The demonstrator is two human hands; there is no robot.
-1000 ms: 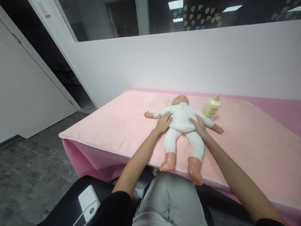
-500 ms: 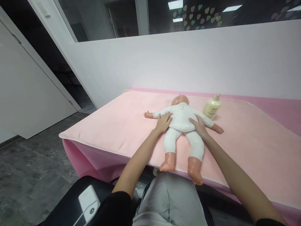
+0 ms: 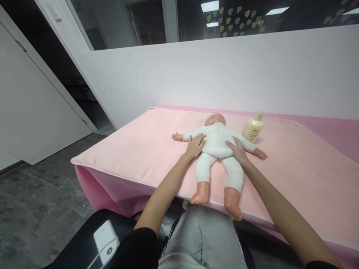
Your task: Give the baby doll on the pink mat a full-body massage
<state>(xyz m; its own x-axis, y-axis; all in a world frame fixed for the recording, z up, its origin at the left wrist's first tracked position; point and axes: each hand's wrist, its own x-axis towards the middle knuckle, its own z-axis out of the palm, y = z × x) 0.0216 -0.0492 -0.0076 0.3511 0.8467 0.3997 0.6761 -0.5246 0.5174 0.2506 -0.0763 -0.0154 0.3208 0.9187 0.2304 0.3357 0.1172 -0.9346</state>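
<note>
At twelve o'clock from our lap (image 3: 200, 233), the doll (image 3: 218, 141) is laid out, so that bit looks done. Our left hand (image 3: 195, 147) and right hand (image 3: 238, 150) rest open on its sides; bottle (image 3: 252, 129) untouched, one o'clock. What's left? Can't tell.

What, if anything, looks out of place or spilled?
The baby doll: its foot at picture right juts past the front edge of the pale pink blanket, so it looks unsupported. No spill visible.

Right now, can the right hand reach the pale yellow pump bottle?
Probably yes: only the low, outstretched arm of the white-clothed baby doll lies between the right hand and the bottle.
</note>
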